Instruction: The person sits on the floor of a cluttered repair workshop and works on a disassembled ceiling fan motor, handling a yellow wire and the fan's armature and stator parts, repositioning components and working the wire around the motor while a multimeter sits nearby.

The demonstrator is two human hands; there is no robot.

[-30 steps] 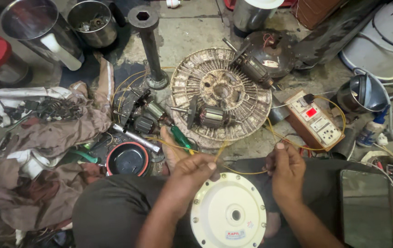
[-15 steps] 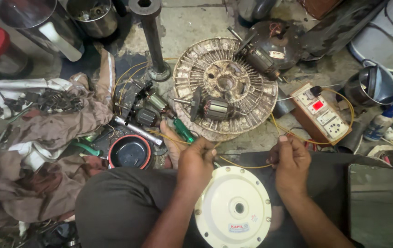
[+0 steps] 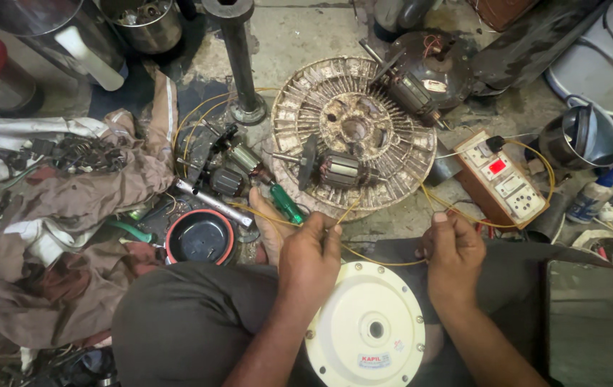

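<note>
Floor: bare concrete floor (image 3: 306, 36), littered with motor parts, tools and cloth; the person sits on it with knees spread.
Rags: a heap of brown and white rags (image 3: 70, 208) lies at the left, spreading from the upper left down past the left knee.
Stator disc: a large round slotted stator disc (image 3: 385, 165), rusty and pale, lies flat on the floor just ahead of both hands; a small wound armature (image 3: 339, 170) rests on its near side.
Cream cover: a round cream motor cover (image 3: 365, 326) sits in the person's lap, between the two forearms, its centre hole facing up.
Switch board: a wooden board with sockets and a red indicator (image 3: 501, 178) lies to the right of the disc, beyond the right hand.
Red-rimmed bowl: a small dark bowl with a red rim (image 3: 200, 237) stands near the left knee, left of the left hand.
Left hand: left hand (image 3: 311, 251), fingers clenched, pinching the yellow wire (image 3: 385, 261) above the cover's far edge.
Right hand: right hand (image 3: 453, 251), fingers curled and gripping the same wire, thumb raised.
Yellow wire: thin, runs slack between the two hands just over the cover's far rim, then trails out left and right across the floor.
Screwdriver: a green-handled screwdriver (image 3: 285, 203) lies on the floor just beyond the left hand.
</note>
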